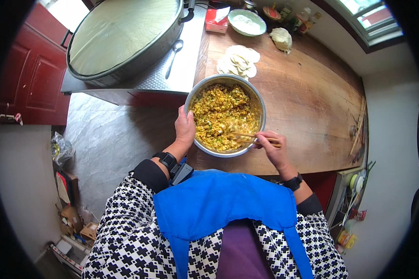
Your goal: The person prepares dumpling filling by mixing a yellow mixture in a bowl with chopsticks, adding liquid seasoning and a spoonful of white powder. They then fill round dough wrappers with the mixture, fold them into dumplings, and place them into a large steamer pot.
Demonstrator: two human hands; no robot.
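Note:
A steel mixing bowl (224, 154) sits at the front left edge of the wooden worktop. Inside is a chopped yellow filling (220, 111) with green bits, blurred by motion near the chopsticks. My left hand (185, 127) grips the bowl's left rim, thumb on the inner side. Held in my right hand (273, 148) is a pair of wooden chopsticks (246, 138), their tips down in the filling at the bowl's lower right. Just beyond the bowl lies a pile of round dough wrappers (238, 62).
Farther back on the wooden worktop (310, 115) are a bowl of white flour (247, 22), a lump of dough (281, 39), a tissue box (216, 21) and several bottles. To the left, a metal spoon (174, 58) lies beside a large round pan (125, 42). A rolling pin (358, 128) rests at right.

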